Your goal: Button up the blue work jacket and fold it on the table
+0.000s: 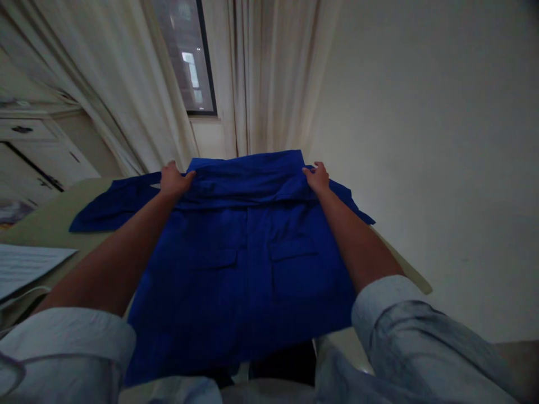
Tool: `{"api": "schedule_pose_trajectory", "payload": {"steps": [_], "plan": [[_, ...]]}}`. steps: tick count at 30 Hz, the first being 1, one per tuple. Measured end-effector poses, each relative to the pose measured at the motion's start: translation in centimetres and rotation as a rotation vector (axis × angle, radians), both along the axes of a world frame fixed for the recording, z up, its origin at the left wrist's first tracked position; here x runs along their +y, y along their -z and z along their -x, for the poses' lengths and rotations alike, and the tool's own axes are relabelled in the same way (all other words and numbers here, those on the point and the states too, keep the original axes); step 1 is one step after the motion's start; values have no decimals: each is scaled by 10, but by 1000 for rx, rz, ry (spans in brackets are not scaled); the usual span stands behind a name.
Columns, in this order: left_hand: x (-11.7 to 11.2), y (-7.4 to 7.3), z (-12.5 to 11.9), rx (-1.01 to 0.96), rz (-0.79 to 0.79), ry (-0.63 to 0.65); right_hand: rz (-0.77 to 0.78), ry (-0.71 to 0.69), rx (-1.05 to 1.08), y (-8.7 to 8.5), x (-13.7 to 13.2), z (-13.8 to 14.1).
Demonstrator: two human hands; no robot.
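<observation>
A blue jacket (252, 241) lies spread over the table, its two flap pockets facing up and its lower hem hanging toward me past the near edge. My left hand (174, 178) grips the cloth at the upper left, thumb pointing inward. At the upper right my right hand (318, 177) pinches the same jacket by its edge. Between the hands the fabric is gathered in a raised, wrinkled fold. The sleeves stick out to either side, the left one lying flatter on the tabletop. The fingertips under the cloth are hidden.
A greenish table (90, 193) holds the jacket. On its left lies a sheet of printed paper (31, 264) with a white cable (25, 293) nearby. Beyond stand a white cabinet (40, 143), pale curtains (278, 78) and a window (185, 56). A plain wall (438, 140) rises at right.
</observation>
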State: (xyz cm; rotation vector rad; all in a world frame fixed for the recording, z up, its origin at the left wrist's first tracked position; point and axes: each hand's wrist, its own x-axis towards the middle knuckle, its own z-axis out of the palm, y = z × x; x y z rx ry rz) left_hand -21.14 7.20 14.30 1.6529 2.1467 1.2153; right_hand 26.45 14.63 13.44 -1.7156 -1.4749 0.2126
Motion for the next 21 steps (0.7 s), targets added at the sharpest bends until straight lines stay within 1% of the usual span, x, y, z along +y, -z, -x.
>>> {"api": "schedule_pose_trajectory", "payload": {"steps": [1,3,5,6,7,8,10,11,13,14,15,16,18,21], "plan": [[-7,6,-6,14,18,-6,-2,-44,4,5,-5,2],[-32,24,-20,71,67,87,24,-186,-22,23,-27,1],[-73,49,-31,170,120,213,61,-334,-95,46,-65,-11],[-99,63,-34,243,147,264,74,-390,-144,58,-88,-21],[-127,78,-35,312,177,282,82,-414,-192,70,-113,-33],[-157,93,-35,372,209,278,91,-390,-232,81,-139,-47],[-215,121,-28,446,238,215,119,-267,-278,101,-189,-75],[-241,133,-24,455,245,180,135,-203,-281,109,-212,-88],[-283,149,-13,404,254,95,209,-112,-214,120,-250,-109],[-298,152,-8,350,267,71,259,-84,-146,123,-264,-117],[-309,151,-5,275,285,52,306,-67,-68,124,-275,-122],[-316,148,-3,180,310,34,347,-64,19,124,-282,-125],[-323,133,-4,-71,392,4,402,-87,177,121,-290,-126],[-329,106,-14,-462,501,-23,468,-143,323,109,-294,-121]]}}
